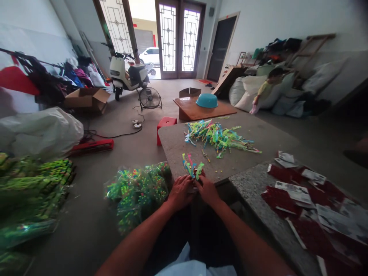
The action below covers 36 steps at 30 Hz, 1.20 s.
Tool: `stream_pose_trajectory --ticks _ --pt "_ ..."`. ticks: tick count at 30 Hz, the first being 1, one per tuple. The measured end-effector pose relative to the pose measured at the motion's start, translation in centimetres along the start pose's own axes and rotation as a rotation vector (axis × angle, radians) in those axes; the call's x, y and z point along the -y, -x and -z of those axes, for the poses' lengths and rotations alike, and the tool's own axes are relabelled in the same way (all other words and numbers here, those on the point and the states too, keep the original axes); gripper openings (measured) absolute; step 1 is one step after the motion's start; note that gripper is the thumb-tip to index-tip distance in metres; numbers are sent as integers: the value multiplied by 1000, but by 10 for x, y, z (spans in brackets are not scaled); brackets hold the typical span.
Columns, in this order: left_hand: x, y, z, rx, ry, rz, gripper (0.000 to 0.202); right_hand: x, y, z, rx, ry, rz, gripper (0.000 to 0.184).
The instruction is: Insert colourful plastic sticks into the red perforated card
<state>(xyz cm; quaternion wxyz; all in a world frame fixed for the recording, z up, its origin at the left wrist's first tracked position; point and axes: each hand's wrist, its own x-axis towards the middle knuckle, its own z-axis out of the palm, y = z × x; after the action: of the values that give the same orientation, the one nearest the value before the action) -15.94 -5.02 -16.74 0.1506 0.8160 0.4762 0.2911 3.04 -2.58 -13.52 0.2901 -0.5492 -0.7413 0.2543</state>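
My left hand (180, 191) and my right hand (207, 188) come together at the near edge of the grey table (244, 128). Between them stands a small bunch of thin pieces with coloured plastic tails (189, 165), blue, pink and green, poking up above the fingers. Something dark red shows beside the right fingers, too small to name. Both hands are closed around the lower part of the bunch, which they hide. Farther back on the table lies a loose heap of similar thin sticks with green and blue tails (218, 135). A few single sticks (206, 156) lie between heap and hands.
On the right, a speckled slab (253, 188) carries dark red packets (319, 226). Clear bags of small colourful pieces (140, 191) sit left of the table. Behind are a red stool (166, 122), a blue basin (207, 100), a fan (150, 98), a scooter (128, 71) and another person (264, 90).
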Motion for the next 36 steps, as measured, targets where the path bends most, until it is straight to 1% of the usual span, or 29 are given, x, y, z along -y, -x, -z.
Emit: stream_pose_trajectory --ticks 5,8,11,14,17,20,22,26,28,31,36 --pt "1 1 -1 -9 23 9 64 0 0 -3 38 211 27 19" --pt "0 1 -1 -3 18 12 64 0 4 -7 21 327 23 17" --pt "0 1 0 17 10 3 64 4 7 -11 13 423 8 16" --pt "0 0 0 20 10 7 62 11 6 -10 47 492 -17 16" --pt "-1 0 0 1 11 10 59 17 2 -8 81 507 -18 14" --pt "-2 0 0 -13 7 6 55 17 -1 -5 92 478 -50 16" --pt "-2 0 0 -13 2 7 55 14 -2 -2 96 428 -68 18" --pt "-1 0 0 -3 2 10 58 6 -3 3 108 298 -45 19" --pt "-1 0 0 0 1 10 59 2 -4 3 111 271 -41 20" --pt "-2 0 0 -2 2 7 59 2 -4 2 116 306 -43 20" --pt "-2 0 1 13 -3 13 60 16 -2 -3 115 495 -27 17"
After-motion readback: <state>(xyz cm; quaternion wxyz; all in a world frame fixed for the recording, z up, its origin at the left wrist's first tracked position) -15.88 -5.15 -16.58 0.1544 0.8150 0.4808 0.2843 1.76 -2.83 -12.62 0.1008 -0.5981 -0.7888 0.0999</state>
